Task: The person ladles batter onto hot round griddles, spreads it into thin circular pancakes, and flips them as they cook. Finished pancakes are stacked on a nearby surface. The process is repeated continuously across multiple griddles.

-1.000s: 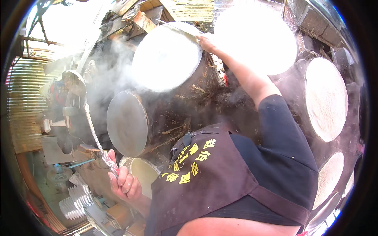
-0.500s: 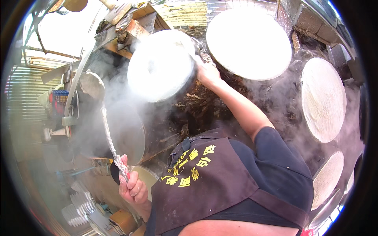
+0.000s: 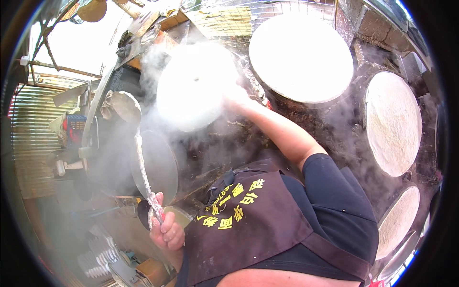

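Observation:
Coated with pale batter, the long-handled ladle [image 3: 126, 108] has its bowl raised at the left. My left hand [image 3: 167, 231] grips its handle [image 3: 152, 196] at the lower middle, fingers wrapped round it. At the upper middle, my right hand [image 3: 232, 99] reaches to the lower right rim of a round white-covered pan [image 3: 189, 81]; steam and glare hide its fingers and anything in them. Below that pan a grey round metal pan [image 3: 149, 165] shows through the steam. A pale bucket [image 3: 177, 216] sits behind my left hand.
More round pans stand at the upper right [image 3: 300, 57], right [image 3: 393, 122] and lower right [image 3: 398, 221]. Wood scraps [image 3: 158, 21] lie at the top. A corrugated wall [image 3: 33, 138], clutter and stacked white items [image 3: 95, 253] fill the left side. My dark apron covers the lower middle.
My right hand has moved down and left along the pan's rim, where steam has thickened and hides the thin tool seen earlier. My left hand and the ladle have shifted rightward.

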`<state>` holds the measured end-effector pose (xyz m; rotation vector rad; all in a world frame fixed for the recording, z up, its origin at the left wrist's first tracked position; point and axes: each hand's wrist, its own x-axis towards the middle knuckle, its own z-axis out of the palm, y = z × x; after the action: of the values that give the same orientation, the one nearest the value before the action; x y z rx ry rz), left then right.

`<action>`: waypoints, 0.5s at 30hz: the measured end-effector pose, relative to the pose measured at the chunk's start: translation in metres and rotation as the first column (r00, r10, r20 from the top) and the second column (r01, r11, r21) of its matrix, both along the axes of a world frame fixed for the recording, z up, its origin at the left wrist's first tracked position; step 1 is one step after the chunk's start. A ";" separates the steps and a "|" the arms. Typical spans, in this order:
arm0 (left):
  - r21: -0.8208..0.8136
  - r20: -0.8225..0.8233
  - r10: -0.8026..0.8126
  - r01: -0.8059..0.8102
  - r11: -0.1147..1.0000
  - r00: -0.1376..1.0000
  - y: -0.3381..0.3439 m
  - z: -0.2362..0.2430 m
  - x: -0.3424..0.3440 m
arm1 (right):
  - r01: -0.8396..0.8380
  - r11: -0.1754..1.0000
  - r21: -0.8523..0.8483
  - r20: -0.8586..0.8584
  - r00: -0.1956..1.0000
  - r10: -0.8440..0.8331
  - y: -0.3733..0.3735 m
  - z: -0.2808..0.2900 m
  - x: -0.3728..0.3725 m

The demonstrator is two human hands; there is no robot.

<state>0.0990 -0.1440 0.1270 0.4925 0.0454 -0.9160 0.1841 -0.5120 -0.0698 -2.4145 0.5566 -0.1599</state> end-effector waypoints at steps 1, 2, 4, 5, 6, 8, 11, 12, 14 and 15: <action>-0.005 -0.001 0.003 -0.003 1.000 1.000 0.000 0.000 -0.001 | 0.048 0.998 0.029 0.061 0.997 -0.050 -0.006 -0.006 -0.003; 0.002 -0.005 0.023 -0.023 1.000 1.000 0.000 0.002 -0.003 | 0.093 0.994 0.062 0.120 0.988 -0.100 -0.016 -0.014 -0.009; 0.029 -0.010 0.071 -0.071 0.997 0.997 0.017 0.010 -0.012 | 0.201 0.956 0.215 0.108 0.968 -0.228 -0.005 0.018 -0.033; 0.021 -0.013 0.046 -0.046 0.999 0.999 0.016 0.010 -0.011 | 0.166 0.968 0.189 0.075 0.980 -0.183 -0.002 0.016 -0.034; 0.013 -0.011 0.029 -0.029 0.999 1.000 0.013 0.009 -0.011 | 0.121 0.979 0.164 0.046 0.990 -0.130 0.002 0.010 -0.030; 0.008 -0.013 0.017 -0.017 1.000 1.000 0.008 0.009 -0.012 | -0.020 0.994 0.105 -0.068 0.997 0.027 0.018 0.007 -0.013; 0.009 -0.030 0.022 -0.022 1.000 0.999 0.006 0.011 -0.012 | -0.035 0.999 0.023 0.119 0.992 0.032 0.020 -0.030 -0.002; 0.008 -0.035 0.037 -0.037 0.999 0.999 0.009 0.011 -0.014 | -0.017 1.000 -0.004 0.242 0.970 0.017 0.020 -0.016 -0.007; -0.010 -0.039 0.051 -0.051 0.999 0.998 0.009 0.006 -0.017 | 0.079 0.969 0.233 0.058 0.994 -0.095 -0.005 0.010 -0.023; -0.006 -0.039 0.052 -0.052 0.999 0.998 0.007 0.010 -0.019 | 0.103 0.969 0.225 0.077 0.989 -0.123 -0.007 0.010 -0.030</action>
<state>0.0800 -0.1366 0.1367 0.4652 0.0899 -0.8743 0.1545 -0.5195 -0.0596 -2.1498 0.6363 -0.2421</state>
